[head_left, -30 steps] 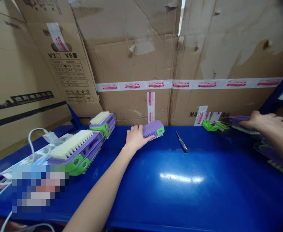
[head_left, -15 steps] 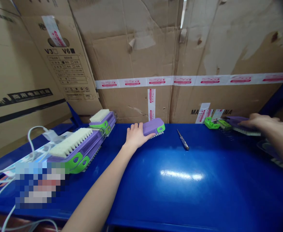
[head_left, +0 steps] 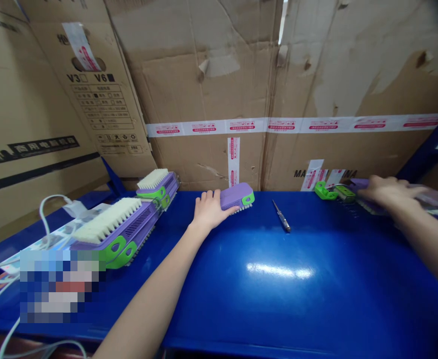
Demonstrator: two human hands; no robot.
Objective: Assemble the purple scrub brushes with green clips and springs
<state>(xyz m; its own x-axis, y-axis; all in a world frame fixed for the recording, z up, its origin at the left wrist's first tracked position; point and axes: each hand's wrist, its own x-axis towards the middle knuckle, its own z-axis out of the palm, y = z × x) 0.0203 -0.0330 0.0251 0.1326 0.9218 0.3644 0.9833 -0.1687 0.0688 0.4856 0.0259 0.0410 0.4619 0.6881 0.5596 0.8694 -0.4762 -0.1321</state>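
Brushes (head_left: 141, 223) of purple plastic, green-ended and cream-bristled, stacked at the left of the blue counter (head_left: 278, 314); left hand (head_left: 208, 211), fingers gripping a bristles-down purple-and-green plastic brush (head_left: 236, 194); slim translucent-handled screwdriver (head_left: 283, 219); bright-green plastic piece (head_left: 325, 195); right hand (head_left: 389, 193) over a partly hidden purple plastic body (head_left: 361, 183), finger closure indeterminable.

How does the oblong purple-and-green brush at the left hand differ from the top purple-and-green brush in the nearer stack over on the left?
The first brush, at the left hand, is bristle-side down; the stacked brush is bristle-side up. A hand touches the first brush; none touches the stacked brush. Both have purple bodies, green ends with a hole, and pale bristles.
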